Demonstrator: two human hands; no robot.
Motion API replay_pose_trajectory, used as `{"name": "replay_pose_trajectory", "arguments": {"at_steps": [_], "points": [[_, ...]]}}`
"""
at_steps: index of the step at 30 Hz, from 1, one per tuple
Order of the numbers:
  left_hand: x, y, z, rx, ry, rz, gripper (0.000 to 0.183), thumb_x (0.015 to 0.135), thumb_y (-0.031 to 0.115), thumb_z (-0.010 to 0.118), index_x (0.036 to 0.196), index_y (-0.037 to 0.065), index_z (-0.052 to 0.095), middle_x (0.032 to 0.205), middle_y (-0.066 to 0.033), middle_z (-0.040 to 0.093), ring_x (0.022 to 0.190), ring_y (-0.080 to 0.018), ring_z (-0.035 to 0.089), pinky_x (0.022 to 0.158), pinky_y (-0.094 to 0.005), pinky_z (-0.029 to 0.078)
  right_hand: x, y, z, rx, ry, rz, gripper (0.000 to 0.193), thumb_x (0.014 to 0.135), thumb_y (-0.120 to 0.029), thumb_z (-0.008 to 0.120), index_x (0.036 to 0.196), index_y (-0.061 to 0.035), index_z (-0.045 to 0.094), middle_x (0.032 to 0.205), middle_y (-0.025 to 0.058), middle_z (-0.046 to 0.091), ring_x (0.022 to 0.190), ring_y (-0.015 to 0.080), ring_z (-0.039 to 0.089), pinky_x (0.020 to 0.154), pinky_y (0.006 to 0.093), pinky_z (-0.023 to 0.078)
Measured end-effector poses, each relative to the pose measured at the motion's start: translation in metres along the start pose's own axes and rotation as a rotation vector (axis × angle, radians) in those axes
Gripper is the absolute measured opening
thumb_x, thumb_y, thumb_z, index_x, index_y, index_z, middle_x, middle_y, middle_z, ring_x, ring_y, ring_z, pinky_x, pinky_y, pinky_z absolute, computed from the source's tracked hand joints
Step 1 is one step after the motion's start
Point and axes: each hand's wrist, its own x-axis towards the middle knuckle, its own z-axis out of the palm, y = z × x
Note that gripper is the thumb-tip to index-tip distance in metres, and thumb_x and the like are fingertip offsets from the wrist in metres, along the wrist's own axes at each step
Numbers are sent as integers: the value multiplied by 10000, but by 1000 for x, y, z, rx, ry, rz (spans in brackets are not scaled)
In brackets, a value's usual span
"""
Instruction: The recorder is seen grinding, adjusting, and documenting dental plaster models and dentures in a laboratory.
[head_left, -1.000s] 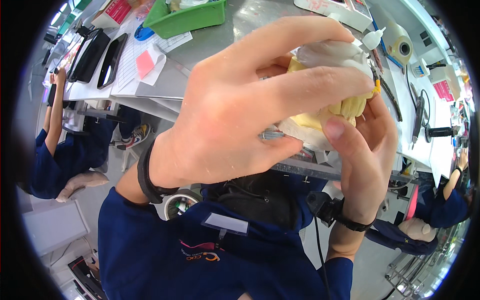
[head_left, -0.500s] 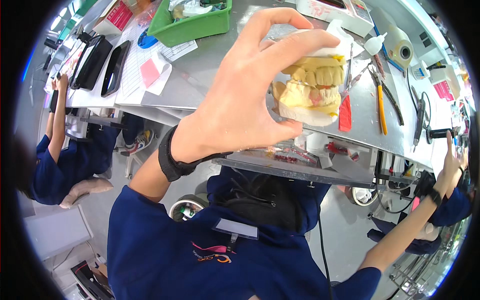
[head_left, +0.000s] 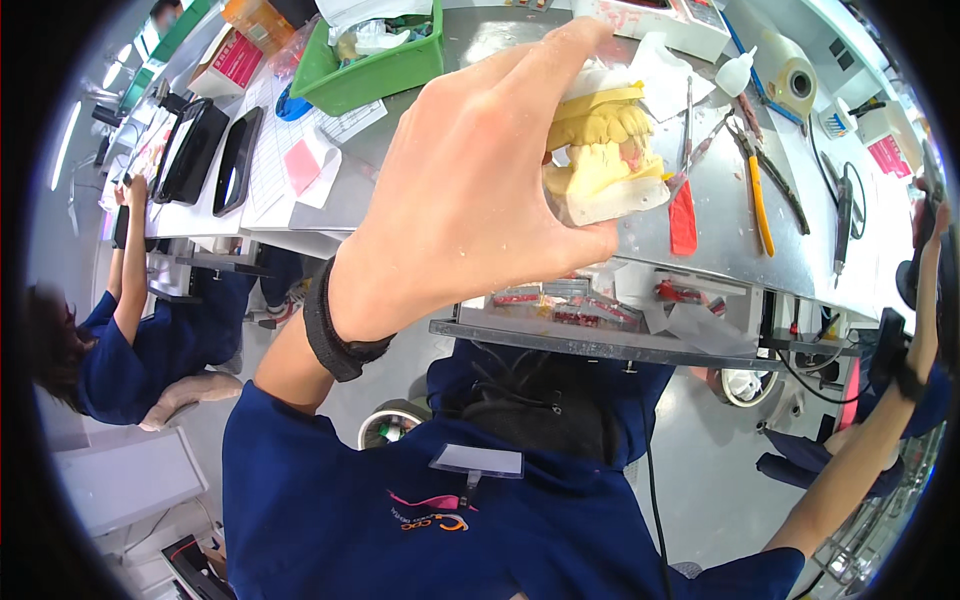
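Note:
My left hand (head_left: 480, 190), a black band at its wrist, is raised over the bench. Its thumb is under and its fingers over a dental plaster model (head_left: 605, 150), gripping it from the left. The model is an upper and a lower yellowish cast with white bases, teeth facing one another. At its left, my hand hides part of it. My right arm reaches out to the far right. The right hand (head_left: 930, 235) is small and distorted at the picture's rim, near dark objects, and its fingers cannot be made out.
On the metal bench lie a red-handled tool (head_left: 683, 215), orange-handled pliers (head_left: 758, 200) and a white squeeze bottle (head_left: 736, 72). A green bin (head_left: 385, 75) stands at the back left. Below the bench edge a drawer (head_left: 600, 340) is pulled out. A person (head_left: 140, 350) sits at far left.
The left hand and the model have shifted left, and the model is turned to show more of its side. The right hand has moved outward and up toward the right rim.

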Motion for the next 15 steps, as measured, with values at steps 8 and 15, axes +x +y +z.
{"name": "replay_pose_trajectory", "arguments": {"at_steps": [8,15], "points": [[13,0,19,20,76,303,853,589,186,774,1326,-20,396,971,-231,599,864,-347,621,747,-359,501,-93,-166,-30,755,-607,-29,793,813,-689,381,894,64,615,661,58,543,571,90,486,503,220,346],[13,4,18,13,47,315,871,577,157,789,1332,-10,387,1044,-233,594,923,-345,623,784,-350,507,-96,-158,-39,763,-630,-62,858,802,-739,393,954,79,602,749,83,592,583,91,497,521,218,375]]}}
